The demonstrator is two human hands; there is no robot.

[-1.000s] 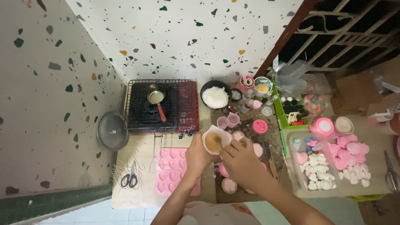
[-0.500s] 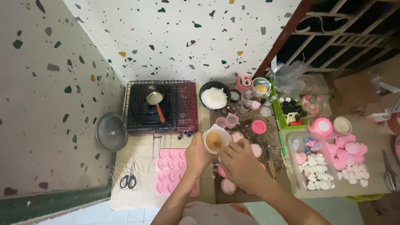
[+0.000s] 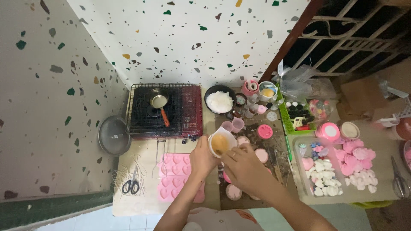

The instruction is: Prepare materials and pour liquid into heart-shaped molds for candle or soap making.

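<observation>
My left hand (image 3: 202, 157) is wrapped around the side of a white cup (image 3: 221, 142) of tan liquid, holding it tilted up off the table. My right hand (image 3: 243, 166) is closed at the cup's rim, fingertips pinched together; whether they grip something thin I cannot tell, since the fingers hide it.

Just left of my left hand lies a pink heart mould (image 3: 176, 176), partly under my forearm. Further left are scissors (image 3: 131, 185) among loose wicks, and beyond them a grey lid (image 3: 114, 135) on the floor. Straight ahead of my left hand sits a stove (image 3: 165, 110) with a small pan (image 3: 159, 101) on it. Ahead of the cup stand two small pink cups (image 3: 233, 125), and past them a black bowl (image 3: 220, 101) of white flakes.

Under and around my right hand are round pink moulds (image 3: 234, 191), close enough to crowd the wrist. To the right of it a clear tray (image 3: 332, 170) holds white and pink heart shapes, with a green basket (image 3: 298, 114) of small bottles further ahead.
</observation>
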